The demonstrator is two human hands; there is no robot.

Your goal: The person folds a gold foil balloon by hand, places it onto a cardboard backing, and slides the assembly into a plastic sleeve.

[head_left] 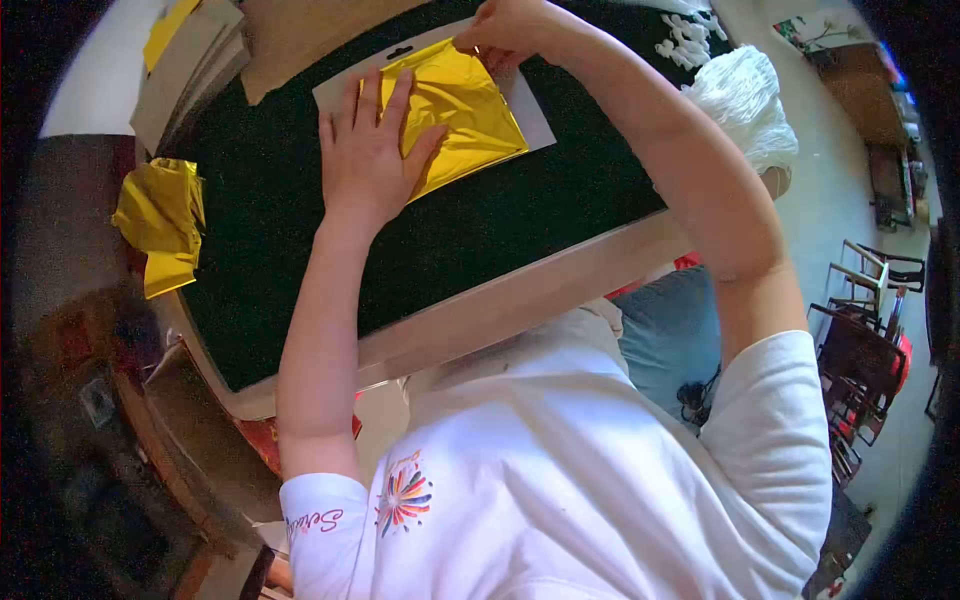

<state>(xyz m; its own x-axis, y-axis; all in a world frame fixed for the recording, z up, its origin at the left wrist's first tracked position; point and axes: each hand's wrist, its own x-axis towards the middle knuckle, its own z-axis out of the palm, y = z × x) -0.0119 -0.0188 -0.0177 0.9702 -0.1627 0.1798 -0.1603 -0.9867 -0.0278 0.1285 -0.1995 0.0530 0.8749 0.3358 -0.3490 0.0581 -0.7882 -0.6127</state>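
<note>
A crinkled sheet of shiny gold foil (465, 110) lies on a pale flat card (538, 128), which has a dark hanging slot at its top edge. My left hand (372, 155) rests flat over the left part of the foil, fingers spread. At the upper right corner of the foil, my right hand (505, 32) is closed, its fingertips pinching at the foil's edge. Part of that corner is hidden behind the fingers.
A dark green table top (470, 235) with a pale rim is under the card. Crumpled gold foil (165, 220) hangs over the left edge. Stacked cards (195, 75) stand upper left. Bundled clear plastic (745, 105) and small white pieces (690, 40) lie at the right.
</note>
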